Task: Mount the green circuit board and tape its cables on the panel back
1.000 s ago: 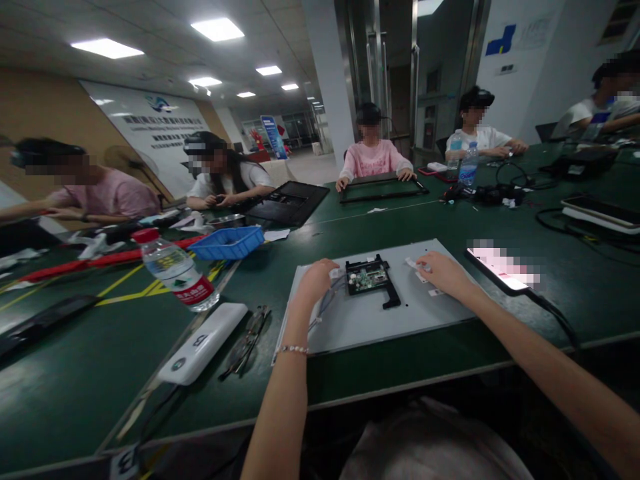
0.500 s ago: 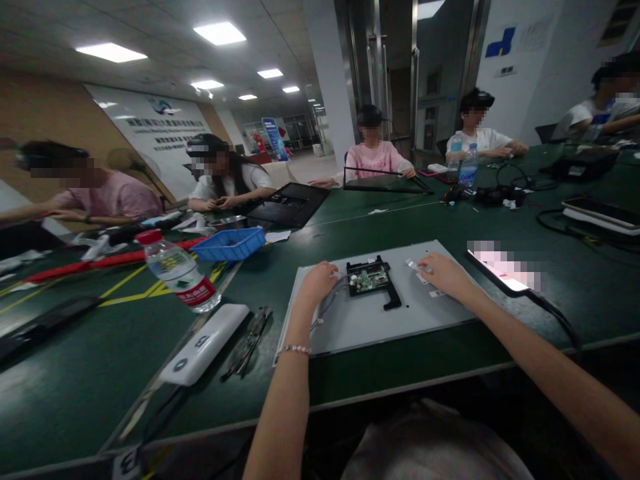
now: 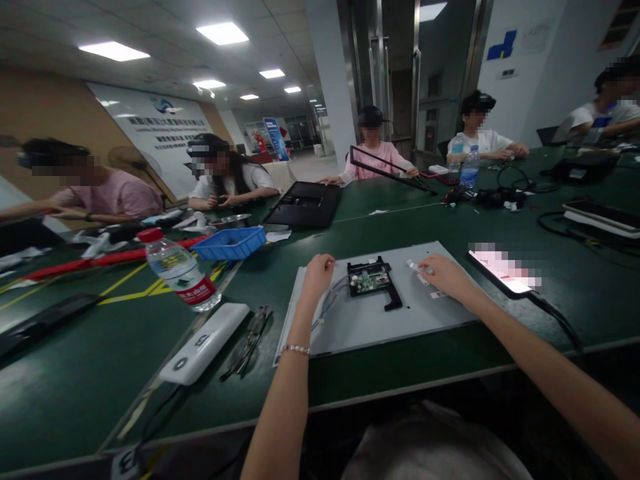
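Note:
A grey flat panel [image 3: 360,330] lies on the table before me. On its middle sits a green circuit board [image 3: 370,281] in a black plastic frame [image 3: 393,298], with thin grey cables [image 3: 330,301] running out to the left. My left hand [image 3: 320,275] is over the panel's upper left edge, apart from the board, fingers curled closed; whether anything is in them is hidden. Over the right part of the panel, my right hand [image 3: 444,275] pinches a small whitish strip of tape [image 3: 413,265]. Another small pale label [image 3: 437,294] lies on the panel below that hand.
A lit phone [image 3: 503,272] with a cable lies right of the panel. To the left are a white power bank [image 3: 206,343], eyeglasses [image 3: 249,343], a water bottle [image 3: 180,270] and a blue tray [image 3: 230,243]. Several people work around the table; one holds a black frame [image 3: 390,170].
My left hand has moved slightly up and left, away from the cables near the board. My right hand stays put with the tape. Across the table, a person has tilted the black frame and shifted a black panel.

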Motion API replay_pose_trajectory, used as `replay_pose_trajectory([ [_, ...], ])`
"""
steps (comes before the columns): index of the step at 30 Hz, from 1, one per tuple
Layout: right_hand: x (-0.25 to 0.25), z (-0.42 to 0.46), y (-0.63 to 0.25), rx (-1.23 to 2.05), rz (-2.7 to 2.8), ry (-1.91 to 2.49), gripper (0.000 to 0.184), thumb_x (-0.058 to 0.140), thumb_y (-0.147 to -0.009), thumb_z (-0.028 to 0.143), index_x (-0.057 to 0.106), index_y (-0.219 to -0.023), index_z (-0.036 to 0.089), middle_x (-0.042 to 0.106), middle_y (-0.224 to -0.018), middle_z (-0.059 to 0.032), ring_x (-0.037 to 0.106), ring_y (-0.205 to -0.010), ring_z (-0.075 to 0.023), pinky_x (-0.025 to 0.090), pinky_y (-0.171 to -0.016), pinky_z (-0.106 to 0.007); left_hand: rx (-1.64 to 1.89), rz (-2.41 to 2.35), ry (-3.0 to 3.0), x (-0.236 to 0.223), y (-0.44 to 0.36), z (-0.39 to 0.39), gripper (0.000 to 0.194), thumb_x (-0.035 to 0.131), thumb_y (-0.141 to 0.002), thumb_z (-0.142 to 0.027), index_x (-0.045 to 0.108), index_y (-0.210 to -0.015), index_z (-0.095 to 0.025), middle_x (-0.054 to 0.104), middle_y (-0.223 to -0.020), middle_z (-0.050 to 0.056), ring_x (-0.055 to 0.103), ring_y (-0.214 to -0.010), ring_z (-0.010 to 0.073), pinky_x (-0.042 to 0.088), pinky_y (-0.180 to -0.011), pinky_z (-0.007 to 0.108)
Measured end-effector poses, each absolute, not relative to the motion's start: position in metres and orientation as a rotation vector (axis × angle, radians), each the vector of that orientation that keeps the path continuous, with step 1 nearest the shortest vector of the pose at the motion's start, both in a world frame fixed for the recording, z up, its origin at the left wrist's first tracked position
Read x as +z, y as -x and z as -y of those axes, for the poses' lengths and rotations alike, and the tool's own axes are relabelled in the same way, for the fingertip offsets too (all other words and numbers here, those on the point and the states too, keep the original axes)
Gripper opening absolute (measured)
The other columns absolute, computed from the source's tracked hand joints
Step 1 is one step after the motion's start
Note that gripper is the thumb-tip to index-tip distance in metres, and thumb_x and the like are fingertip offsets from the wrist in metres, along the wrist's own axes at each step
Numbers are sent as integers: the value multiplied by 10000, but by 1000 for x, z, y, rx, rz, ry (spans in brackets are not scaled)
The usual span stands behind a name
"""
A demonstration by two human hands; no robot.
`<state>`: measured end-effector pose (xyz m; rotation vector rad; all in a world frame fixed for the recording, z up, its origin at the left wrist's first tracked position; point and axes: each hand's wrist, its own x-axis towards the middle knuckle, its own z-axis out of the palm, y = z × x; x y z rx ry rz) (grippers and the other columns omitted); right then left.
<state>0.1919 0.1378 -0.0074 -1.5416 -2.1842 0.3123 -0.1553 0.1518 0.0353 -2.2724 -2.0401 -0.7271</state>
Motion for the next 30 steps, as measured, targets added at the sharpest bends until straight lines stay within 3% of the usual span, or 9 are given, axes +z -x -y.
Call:
replay_pose_trajectory([
  [8, -15, -143, -192, 288, 2189, 1545, 312, 494, -900, 347, 681, -1096, 192, 650, -1102, -107, 636, -842, -206, 474, -775, -301, -559, 2094, 2432, 22, 132, -158, 197, 439, -859, -90, 625, -858, -155, 680, -914, 76, 616, -892, 184, 447, -796, 268],
  [24, -18, -146, -193, 250, 2185, 1520, 276, 531, -882, 299, 687, -1072, 173, 656, -1072, -107, 634, -849, -196, 439, -785, -270, -518, 2130, 2372, 15, 127, -161, 126, 515, -900, -232, 600, -836, -162, 675, -867, 80, 624, -848, 192, 430, -748, 262],
  [30, -12, -140, -193, 248, 2182, 1522, 300, 516, -892, 313, 684, -1097, 171, 662, -1081, -118, 640, -875, -219, 448, -773, -287, -528, 2157, 2314, 15, 122, -157, 113, 521, -895, -236, 577, -947, -153, 669, -919, 93, 624, -901, 206, 435, -766, 271],
])
